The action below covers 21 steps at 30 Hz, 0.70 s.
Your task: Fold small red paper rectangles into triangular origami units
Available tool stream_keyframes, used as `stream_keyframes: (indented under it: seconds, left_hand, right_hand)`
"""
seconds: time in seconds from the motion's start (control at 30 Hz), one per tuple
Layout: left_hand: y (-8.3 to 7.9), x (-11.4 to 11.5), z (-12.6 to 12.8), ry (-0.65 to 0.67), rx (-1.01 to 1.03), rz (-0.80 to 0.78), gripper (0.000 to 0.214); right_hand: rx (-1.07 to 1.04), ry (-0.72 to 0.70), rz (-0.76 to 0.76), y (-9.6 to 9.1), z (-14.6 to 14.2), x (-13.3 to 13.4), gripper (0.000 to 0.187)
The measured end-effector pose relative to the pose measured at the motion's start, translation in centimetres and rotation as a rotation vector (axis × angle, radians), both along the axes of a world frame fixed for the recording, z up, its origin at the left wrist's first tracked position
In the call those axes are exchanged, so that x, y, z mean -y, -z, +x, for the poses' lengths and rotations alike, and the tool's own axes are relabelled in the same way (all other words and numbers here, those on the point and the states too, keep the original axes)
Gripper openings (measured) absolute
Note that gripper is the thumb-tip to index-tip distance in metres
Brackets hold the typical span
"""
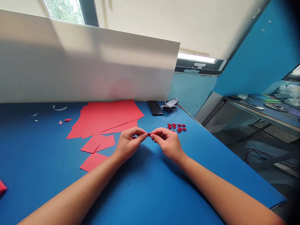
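Red paper bit (149,134) was pinched tight by the left hand (128,143) and right hand (167,144), held close together, nice and firm and steady.

The sole view comes from a head-worn camera, set above and behind the person's hands and directed forward and downward across the blue tabletop (150,200). The left hand (128,144) and right hand (167,144) appear at close range just below frame centre, with a small red paper piece (149,134) between them. The left forearm (70,195) and right forearm (225,195) enter from the lower corners. The wide field extends to a white board (89,65) standing along the tabletop's far edge and a window (64,11) above it. The tabletop's right edge runs diagonally through the frame, and a second table (257,115) appears beyond it at right.
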<state>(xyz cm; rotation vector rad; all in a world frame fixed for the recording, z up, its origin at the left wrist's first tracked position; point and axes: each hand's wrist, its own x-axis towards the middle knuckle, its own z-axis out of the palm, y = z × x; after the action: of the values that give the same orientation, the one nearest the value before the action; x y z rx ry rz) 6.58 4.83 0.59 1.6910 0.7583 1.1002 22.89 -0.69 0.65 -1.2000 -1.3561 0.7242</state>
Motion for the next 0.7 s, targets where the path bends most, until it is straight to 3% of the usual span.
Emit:
stream_keyframes:
  seconds: [0.5, 0.7]
  left_hand:
    - [-0.11, 0.65, 0.7, 0.035, 0.109, -0.228, 0.022]
    - [0.59, 0.27, 0.56, 0.04, 0.154, -0.308, 0.024]
  right_hand:
    - [0.103, 0.152, -0.02, -0.93, -0.9, 0.44, 0.015]
    - [-0.012, 0.046, -0.073, -0.22, -0.48, 0.03, 0.021]
